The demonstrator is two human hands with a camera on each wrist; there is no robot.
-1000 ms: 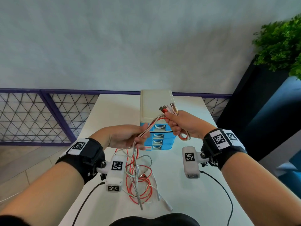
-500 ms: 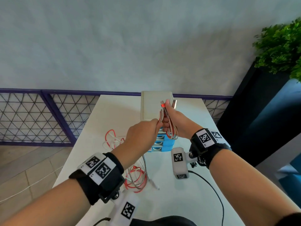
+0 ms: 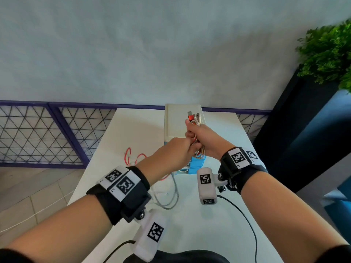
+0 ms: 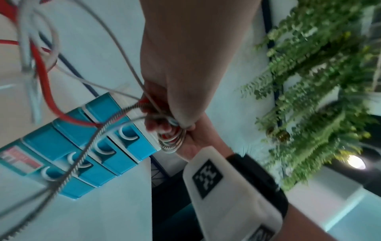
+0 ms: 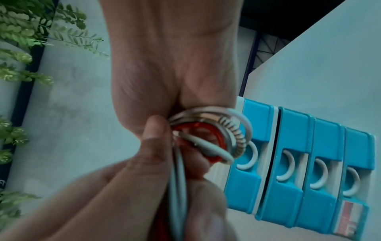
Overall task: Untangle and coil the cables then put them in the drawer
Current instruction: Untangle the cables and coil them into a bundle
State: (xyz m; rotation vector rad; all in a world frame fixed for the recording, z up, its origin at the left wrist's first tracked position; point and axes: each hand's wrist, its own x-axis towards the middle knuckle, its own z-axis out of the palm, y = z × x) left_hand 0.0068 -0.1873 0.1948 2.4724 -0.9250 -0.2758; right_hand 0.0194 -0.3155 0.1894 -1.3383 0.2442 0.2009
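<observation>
Now | right hand (image 3: pixel 204 138) fist grips coiled cables (image 5: pixel 208 135) | left hand (image 3: pixel 173 155) pinches trailing strands, raised.

Red, white and grey cables (image 5: pixel 208 140); blue drawer fronts (image 5: pixel 288 163).

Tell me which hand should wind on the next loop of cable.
Left, probably. The right hand is occupied, gripping the coiled cables with the plugs sticking up. The left hand pinches the trailing strands beside the coil, so it can feed slack from the table.
</observation>
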